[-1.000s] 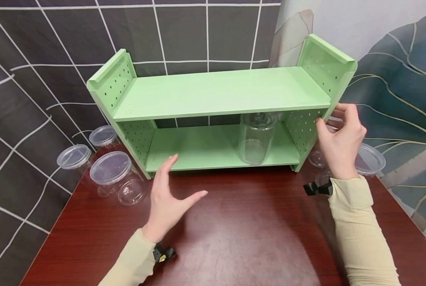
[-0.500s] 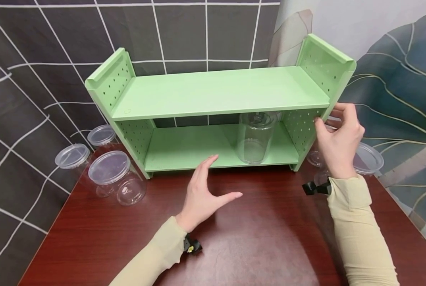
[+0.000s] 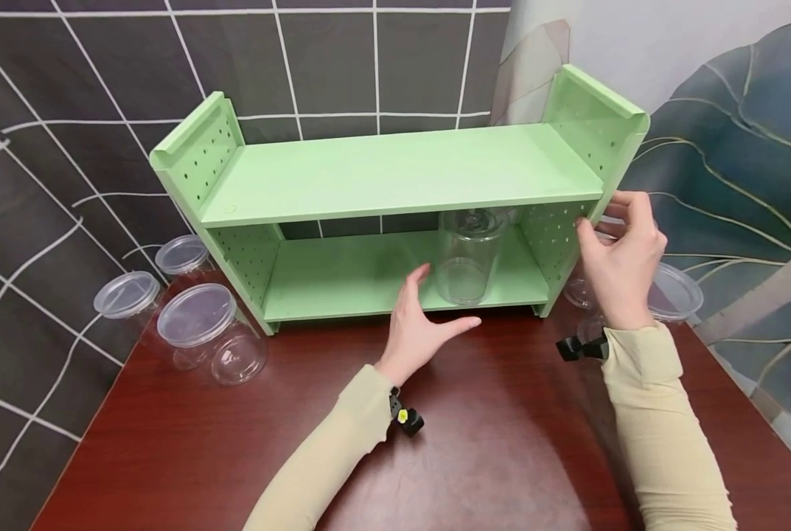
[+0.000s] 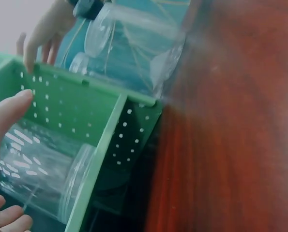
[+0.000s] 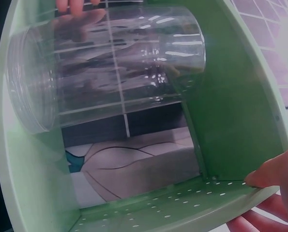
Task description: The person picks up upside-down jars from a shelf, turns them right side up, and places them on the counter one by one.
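A light green two-tier shelf (image 3: 395, 173) stands on the table. On its lower board, toward the right, a clear jar (image 3: 469, 269) stands upright with its ringed end down, as the right wrist view also shows. Just left and in front of that jar is my left hand (image 3: 411, 339), fingers and thumb spread wide around air, apart from the jar. My right hand (image 3: 624, 258) pinches the front edge of the shelf's perforated right side panel (image 3: 554, 236), thumb inside and fingers outside. In the left wrist view, the thumb (image 4: 10, 113) and fingertips flank the jar.
Several clear jars with translucent lids (image 3: 196, 313) stand left of the shelf. More lidded jars (image 3: 674, 291) are at the right, partly behind my right hand. The dark red table (image 3: 488, 442) meets a gridded black wall (image 3: 329, 66) behind.
My left hand has moved right across the front of the shelf, from near its left end to beside the jar, still spread. My right hand keeps its hold on the side panel.
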`<state>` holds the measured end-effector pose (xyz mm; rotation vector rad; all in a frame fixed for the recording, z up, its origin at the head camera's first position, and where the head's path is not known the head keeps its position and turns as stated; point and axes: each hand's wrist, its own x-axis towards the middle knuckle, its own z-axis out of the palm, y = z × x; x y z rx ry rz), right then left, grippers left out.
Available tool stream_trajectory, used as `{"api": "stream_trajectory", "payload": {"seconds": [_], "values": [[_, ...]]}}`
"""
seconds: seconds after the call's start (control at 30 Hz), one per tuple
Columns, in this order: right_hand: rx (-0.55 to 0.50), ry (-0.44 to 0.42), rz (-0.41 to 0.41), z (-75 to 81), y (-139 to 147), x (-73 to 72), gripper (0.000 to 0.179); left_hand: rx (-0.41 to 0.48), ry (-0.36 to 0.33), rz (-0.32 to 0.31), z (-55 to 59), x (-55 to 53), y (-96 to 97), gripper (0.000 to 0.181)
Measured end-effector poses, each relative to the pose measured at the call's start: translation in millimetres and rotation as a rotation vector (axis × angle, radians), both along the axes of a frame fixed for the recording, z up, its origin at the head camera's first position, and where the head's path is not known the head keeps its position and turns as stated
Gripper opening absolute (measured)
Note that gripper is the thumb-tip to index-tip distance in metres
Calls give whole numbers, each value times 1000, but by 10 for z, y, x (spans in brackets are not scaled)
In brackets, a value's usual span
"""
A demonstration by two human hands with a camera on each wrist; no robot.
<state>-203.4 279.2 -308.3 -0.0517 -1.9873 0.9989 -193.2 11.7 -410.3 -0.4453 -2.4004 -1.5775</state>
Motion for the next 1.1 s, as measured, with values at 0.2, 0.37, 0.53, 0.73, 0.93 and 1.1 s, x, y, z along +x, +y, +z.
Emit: {"api": "stream_trajectory", "payload": {"seconds": [0.2,0.37,0.53,0.73,0.93,1.1], "values": [[8,-6,5,-19,-11,-8,28,18,-6,72,23,-219,135,109],[20,-8,3,-13,-12,-19,28,17,-5,88,38,-319,258,109],[20,-10,-2,-11,-22,-28,28,16,-12,91,23,-361,329,107],[10,-5,-3,-13,-22,-24,29,-9,0,98,14,-392,326,108],[6,-5,-2,-15,-14,-15,29,-36,17,106,8,-379,336,106],[6,3,-2,-14,-3,7,29,-48,21,115,-4,-336,350,106]]}}
